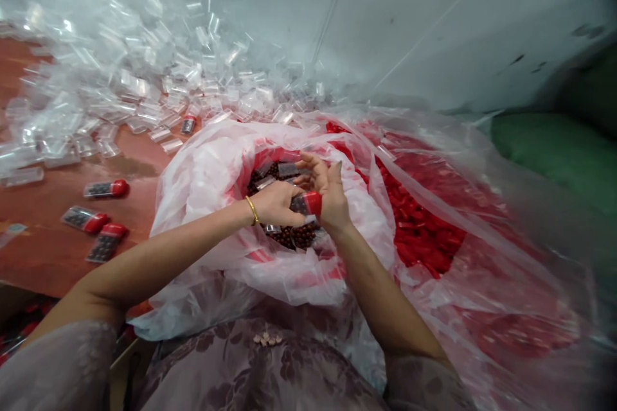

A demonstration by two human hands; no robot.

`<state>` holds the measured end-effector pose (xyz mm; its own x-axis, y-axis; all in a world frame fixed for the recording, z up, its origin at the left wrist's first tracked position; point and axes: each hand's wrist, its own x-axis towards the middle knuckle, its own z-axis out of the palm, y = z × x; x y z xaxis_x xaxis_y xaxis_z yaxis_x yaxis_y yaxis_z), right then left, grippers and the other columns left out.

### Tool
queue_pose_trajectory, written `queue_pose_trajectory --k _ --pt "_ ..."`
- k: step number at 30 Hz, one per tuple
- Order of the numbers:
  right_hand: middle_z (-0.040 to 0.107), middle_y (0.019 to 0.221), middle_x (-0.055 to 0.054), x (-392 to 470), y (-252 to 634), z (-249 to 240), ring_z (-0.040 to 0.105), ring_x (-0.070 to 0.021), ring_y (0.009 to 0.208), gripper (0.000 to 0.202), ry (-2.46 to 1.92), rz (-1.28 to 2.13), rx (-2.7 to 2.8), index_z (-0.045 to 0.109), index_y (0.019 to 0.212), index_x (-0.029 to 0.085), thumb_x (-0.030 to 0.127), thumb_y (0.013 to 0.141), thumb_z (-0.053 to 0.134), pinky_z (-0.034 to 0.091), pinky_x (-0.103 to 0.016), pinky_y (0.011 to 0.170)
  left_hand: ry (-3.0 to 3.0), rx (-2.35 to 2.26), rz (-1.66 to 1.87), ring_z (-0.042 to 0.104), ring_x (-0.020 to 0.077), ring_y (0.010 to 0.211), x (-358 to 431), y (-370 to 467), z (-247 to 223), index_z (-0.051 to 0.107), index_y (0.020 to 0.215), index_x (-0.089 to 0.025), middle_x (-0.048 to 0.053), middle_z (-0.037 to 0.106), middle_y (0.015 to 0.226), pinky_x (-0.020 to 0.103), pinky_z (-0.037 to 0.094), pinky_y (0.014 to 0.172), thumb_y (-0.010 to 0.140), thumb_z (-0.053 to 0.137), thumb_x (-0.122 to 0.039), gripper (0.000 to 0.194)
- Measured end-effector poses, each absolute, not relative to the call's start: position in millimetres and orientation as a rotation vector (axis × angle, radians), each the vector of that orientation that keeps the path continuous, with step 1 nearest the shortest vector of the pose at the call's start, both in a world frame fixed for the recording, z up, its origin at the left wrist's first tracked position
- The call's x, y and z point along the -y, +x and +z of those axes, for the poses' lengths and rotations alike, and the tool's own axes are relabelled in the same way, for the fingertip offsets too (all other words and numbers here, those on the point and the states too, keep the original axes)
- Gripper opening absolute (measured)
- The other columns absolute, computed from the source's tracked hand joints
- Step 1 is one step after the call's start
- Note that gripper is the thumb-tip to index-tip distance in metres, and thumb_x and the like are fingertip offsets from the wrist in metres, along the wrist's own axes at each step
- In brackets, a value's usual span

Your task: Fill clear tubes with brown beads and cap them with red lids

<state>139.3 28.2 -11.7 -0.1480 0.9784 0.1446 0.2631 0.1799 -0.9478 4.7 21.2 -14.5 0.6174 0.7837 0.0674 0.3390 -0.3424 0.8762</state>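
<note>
My left hand [276, 203], with a gold bangle at the wrist, is closed around a small clear container [304, 204] of dark balls with a red cap. The container lies sideways, its cap towards my right hand [332, 196]. My right palm touches the capped end, while the fingers stretch out and apart. Both hands are over a white plastic bag [193, 205] with a rolled rim. Inside it, dark brown balls [294, 239] and several clear containers [288, 169] show, partly hidden by my hands.
Empty clear containers [144, 87] form a large heap at the back left. Filled red-capped containers [106, 243] lie on the reddish tabletop [139, 170]. Right of the white bag, a translucent bag holds red caps [424, 231]. A pale wall [409, 6] stands behind.
</note>
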Motion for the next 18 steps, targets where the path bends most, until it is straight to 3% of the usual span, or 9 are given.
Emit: queue_pose_trajectory --k 2,4,10,12,15,18 --pt "0.06 0.118 -0.009 -31 137 -16 0.063 -0.0145 0.092 0.074 -1.218 1.255 1.573 0.041 0.137 0.021 0.054 0.091 -0.007 0.052 -0.027 0.078 2.076 -0.957 0.639 0.036 0.009 0.046 -19 6 -16 0.043 0.054 -0.018 -0.003 0.043 0.05 0.023 0.026 0.047 0.06 0.06 -0.02 0.018" --pt "0.057 0.126 -0.009 -31 140 -21 0.061 -0.015 0.104 0.069 -1.244 1.368 1.574 0.034 0.142 0.021 0.053 0.093 -0.001 0.049 -0.03 0.09 2.188 -1.008 0.655 0.041 0.0125 0.051 -17 7 -18 0.049 0.057 -0.018 0.0 0.047 0.053 0.025 0.03 0.05 0.06 0.063 -0.022 0.014" --pt "0.05 0.137 -0.004 -24 141 -31 0.046 -0.0198 0.126 0.07 -1.228 1.241 1.726 0.042 0.139 0.025 0.068 0.085 0.03 0.03 -0.039 0.111 2.374 -1.132 0.466 0.057 0.022 0.065 -14 3 -22 0.064 0.072 -0.014 0.006 0.057 0.062 0.03 0.044 0.062 0.061 0.061 -0.025 0.015" --pt "0.049 0.139 -0.004 -21 136 -25 0.045 -0.0208 0.127 0.077 -1.17 1.234 1.718 0.044 0.138 0.025 0.074 0.081 0.028 0.029 -0.039 0.111 2.414 -1.158 0.422 0.058 0.0201 0.063 -14 5 -18 0.064 0.074 -0.014 0.005 0.059 0.063 0.029 0.045 0.061 0.063 0.059 -0.026 0.017" --pt "0.053 0.135 -0.004 -19 138 -5 0.053 -0.0198 0.119 0.085 -1.054 1.212 1.613 0.046 0.136 0.026 0.077 0.08 0.007 0.04 -0.038 0.103 2.412 -1.114 0.566 0.054 0.0132 0.055 -11 10 -6 0.061 0.07 -0.015 0.001 0.059 0.058 0.024 0.041 0.056 0.066 0.059 -0.027 0.013" --pt "0.062 0.122 -0.005 -16 176 16 0.06 -0.019 0.108 0.085 -1.072 0.918 1.518 0.059 0.121 0.025 0.073 0.082 0.001 0.048 -0.035 0.09 2.336 -1.127 0.801 0.052 0.0094 0.052 -2 -10 9 0.062 0.074 -0.015 -0.001 0.061 0.06 0.021 0.039 0.052 0.073 0.06 -0.032 0.017"
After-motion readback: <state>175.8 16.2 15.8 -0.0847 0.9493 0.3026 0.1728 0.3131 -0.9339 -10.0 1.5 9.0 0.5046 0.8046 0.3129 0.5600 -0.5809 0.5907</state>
